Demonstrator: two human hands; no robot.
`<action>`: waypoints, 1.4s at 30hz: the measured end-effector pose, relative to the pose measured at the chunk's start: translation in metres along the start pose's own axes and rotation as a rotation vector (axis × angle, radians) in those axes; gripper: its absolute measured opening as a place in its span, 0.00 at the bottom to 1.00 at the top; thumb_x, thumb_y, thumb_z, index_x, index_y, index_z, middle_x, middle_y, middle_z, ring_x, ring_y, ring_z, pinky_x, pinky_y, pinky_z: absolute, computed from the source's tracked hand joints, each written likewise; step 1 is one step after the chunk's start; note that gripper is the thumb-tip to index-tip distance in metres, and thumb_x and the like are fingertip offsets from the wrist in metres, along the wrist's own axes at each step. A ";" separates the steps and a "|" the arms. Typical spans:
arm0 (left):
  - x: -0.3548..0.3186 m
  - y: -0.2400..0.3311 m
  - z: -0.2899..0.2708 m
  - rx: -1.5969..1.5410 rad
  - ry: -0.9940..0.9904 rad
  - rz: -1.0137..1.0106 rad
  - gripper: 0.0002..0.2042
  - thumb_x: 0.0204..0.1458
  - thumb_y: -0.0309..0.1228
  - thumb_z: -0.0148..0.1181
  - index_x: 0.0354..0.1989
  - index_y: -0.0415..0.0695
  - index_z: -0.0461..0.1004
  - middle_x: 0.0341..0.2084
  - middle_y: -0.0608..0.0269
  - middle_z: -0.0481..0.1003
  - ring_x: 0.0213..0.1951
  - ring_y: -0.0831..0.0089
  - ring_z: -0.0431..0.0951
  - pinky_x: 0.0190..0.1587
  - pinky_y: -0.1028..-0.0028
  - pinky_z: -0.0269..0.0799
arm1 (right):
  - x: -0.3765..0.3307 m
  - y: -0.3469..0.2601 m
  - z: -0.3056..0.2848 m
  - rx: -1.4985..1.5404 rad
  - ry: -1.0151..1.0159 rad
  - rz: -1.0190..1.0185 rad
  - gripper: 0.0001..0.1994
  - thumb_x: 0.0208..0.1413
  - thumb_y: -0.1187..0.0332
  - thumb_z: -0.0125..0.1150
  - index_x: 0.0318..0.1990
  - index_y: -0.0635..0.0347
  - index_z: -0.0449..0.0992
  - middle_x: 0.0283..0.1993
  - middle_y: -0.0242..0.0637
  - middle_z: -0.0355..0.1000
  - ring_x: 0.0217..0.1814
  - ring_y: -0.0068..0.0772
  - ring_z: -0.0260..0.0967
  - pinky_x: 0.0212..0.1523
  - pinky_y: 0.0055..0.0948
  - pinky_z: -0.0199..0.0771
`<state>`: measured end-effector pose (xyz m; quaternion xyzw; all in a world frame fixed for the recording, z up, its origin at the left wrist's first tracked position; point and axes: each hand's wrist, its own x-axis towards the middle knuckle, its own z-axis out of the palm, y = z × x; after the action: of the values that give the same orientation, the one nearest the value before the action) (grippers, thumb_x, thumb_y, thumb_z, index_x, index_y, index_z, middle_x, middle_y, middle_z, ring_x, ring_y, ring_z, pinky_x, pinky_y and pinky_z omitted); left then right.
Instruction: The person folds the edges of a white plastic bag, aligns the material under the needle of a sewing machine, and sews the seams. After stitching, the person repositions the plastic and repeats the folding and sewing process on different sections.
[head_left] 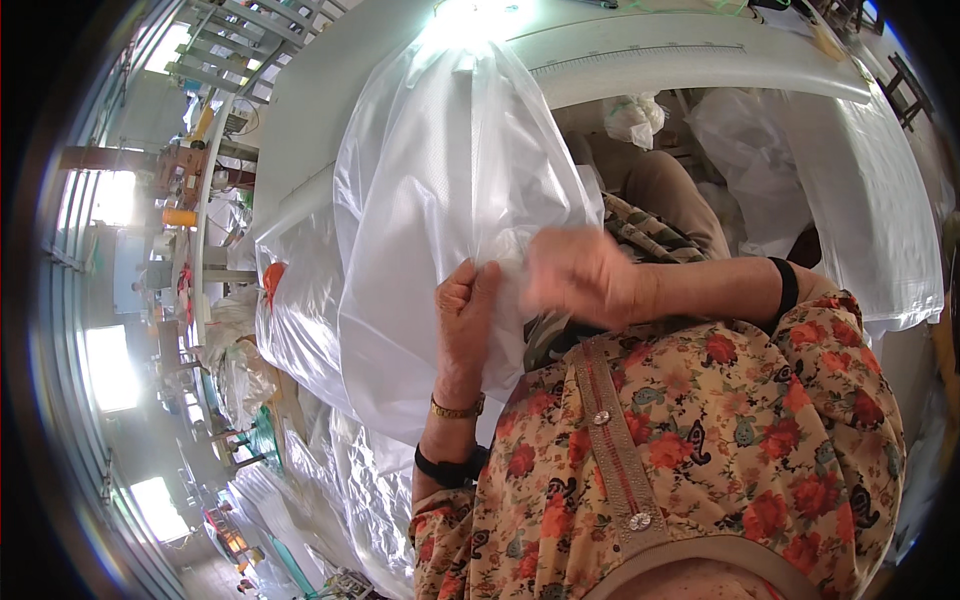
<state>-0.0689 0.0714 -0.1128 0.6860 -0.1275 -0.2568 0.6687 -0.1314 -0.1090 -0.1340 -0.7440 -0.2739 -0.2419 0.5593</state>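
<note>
A large translucent white plastic sheet (pixel 420 200) runs from the bright light at the table's far side down toward my lap, in loose folds. My left hand (pixel 467 290) is closed, with thumb and fingers pinching the sheet near its right side. Just right of it, my right hand (pixel 580 275) is smeared by motion, so its fingers cannot be made out. Between the two hands lies a bunched, whiter bit of plastic (pixel 512 245). Whether my right hand grips it cannot be told.
A pale table (pixel 310 110) with a ruler scale (pixel 640 58) curves around me. More plastic sheeting hangs at the right (pixel 870 200) and lies at the left, near an orange-red object (pixel 272 280). A crumpled white plastic bundle (pixel 635 118) sits under the table edge.
</note>
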 end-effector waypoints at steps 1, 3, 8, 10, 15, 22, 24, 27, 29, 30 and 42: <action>0.002 -0.002 -0.002 0.001 -0.003 0.000 0.10 0.59 0.30 0.55 0.26 0.41 0.70 0.19 0.80 0.66 0.21 0.92 0.59 0.21 0.86 0.54 | 0.000 0.011 0.000 -0.002 0.002 0.001 0.17 0.58 0.56 0.55 0.29 0.64 0.72 0.26 0.38 0.69 0.30 0.41 0.68 0.32 0.36 0.68; 0.004 -0.003 -0.007 0.052 0.021 0.005 0.09 0.59 0.30 0.55 0.27 0.41 0.70 0.20 0.79 0.68 0.22 0.92 0.61 0.22 0.86 0.57 | 0.004 0.029 0.004 0.079 0.450 0.639 0.16 0.60 0.55 0.54 0.37 0.62 0.73 0.30 0.33 0.70 0.33 0.31 0.69 0.34 0.28 0.70; 0.000 0.015 0.007 -0.022 0.037 0.067 0.08 0.59 0.30 0.55 0.30 0.40 0.71 0.21 0.77 0.69 0.23 0.91 0.63 0.24 0.87 0.59 | 0.002 0.047 0.020 0.577 0.286 0.729 0.16 0.62 0.57 0.51 0.38 0.62 0.73 0.31 0.31 0.70 0.34 0.20 0.68 0.33 0.21 0.70; -0.003 0.021 0.008 -0.063 0.029 0.093 0.08 0.59 0.30 0.55 0.30 0.39 0.71 0.21 0.76 0.69 0.23 0.91 0.63 0.25 0.87 0.60 | 0.008 0.051 0.025 0.667 0.073 0.700 0.15 0.62 0.60 0.49 0.37 0.64 0.73 0.29 0.29 0.68 0.29 0.17 0.66 0.30 0.20 0.69; -0.008 0.027 0.014 -0.122 0.145 0.052 0.08 0.59 0.28 0.55 0.28 0.41 0.69 0.20 0.78 0.67 0.23 0.91 0.61 0.24 0.86 0.58 | 0.032 0.046 0.028 0.614 -0.083 0.824 0.14 0.60 0.63 0.48 0.42 0.64 0.75 0.32 0.29 0.70 0.29 0.20 0.66 0.33 0.20 0.70; -0.004 0.018 -0.008 0.219 0.079 0.244 0.12 0.58 0.26 0.55 0.21 0.44 0.65 0.18 0.80 0.63 0.23 0.92 0.57 0.23 0.87 0.52 | 0.038 0.047 0.000 0.306 0.103 0.812 0.09 0.58 0.69 0.52 0.40 0.65 0.72 0.28 0.35 0.71 0.27 0.25 0.69 0.30 0.25 0.71; -0.006 0.020 -0.007 0.241 0.055 0.200 0.13 0.57 0.25 0.56 0.20 0.44 0.63 0.17 0.81 0.61 0.22 0.92 0.56 0.22 0.87 0.51 | 0.043 0.043 -0.008 0.206 0.336 0.680 0.10 0.58 0.69 0.54 0.44 0.64 0.72 0.28 0.37 0.71 0.27 0.27 0.71 0.30 0.26 0.72; -0.008 0.022 -0.002 0.147 0.033 0.135 0.12 0.56 0.24 0.57 0.21 0.44 0.64 0.17 0.82 0.61 0.22 0.92 0.56 0.22 0.86 0.51 | 0.052 0.026 -0.017 -0.209 0.373 0.389 0.21 0.54 0.75 0.55 0.57 0.60 0.65 0.28 0.37 0.70 0.29 0.31 0.71 0.31 0.30 0.73; -0.008 0.025 0.004 0.041 0.027 0.100 0.11 0.55 0.24 0.58 0.22 0.44 0.65 0.18 0.81 0.63 0.22 0.93 0.57 0.22 0.86 0.52 | 0.044 0.019 -0.010 -0.512 0.133 0.106 0.26 0.51 0.77 0.55 0.60 0.56 0.62 0.32 0.40 0.72 0.31 0.41 0.73 0.32 0.35 0.75; -0.008 0.028 0.007 -0.061 0.009 0.050 0.10 0.54 0.23 0.59 0.23 0.44 0.66 0.18 0.81 0.64 0.22 0.93 0.58 0.22 0.86 0.53 | 0.033 0.024 -0.002 -0.524 0.017 0.181 0.29 0.48 0.78 0.56 0.61 0.57 0.60 0.33 0.41 0.73 0.32 0.45 0.73 0.35 0.37 0.76; -0.008 0.026 0.002 -0.058 -0.045 0.042 0.07 0.50 0.22 0.64 0.31 0.41 0.70 0.25 0.70 0.75 0.26 0.89 0.70 0.28 0.86 0.66 | 0.003 0.039 0.034 0.637 0.147 0.674 0.14 0.63 0.64 0.51 0.51 0.61 0.68 0.28 0.28 0.69 0.28 0.20 0.67 0.34 0.23 0.72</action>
<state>-0.0723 0.0717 -0.0857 0.6575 -0.1491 -0.2617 0.6906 -0.1005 -0.0842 -0.1680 -0.5638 -0.0374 -0.0029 0.8251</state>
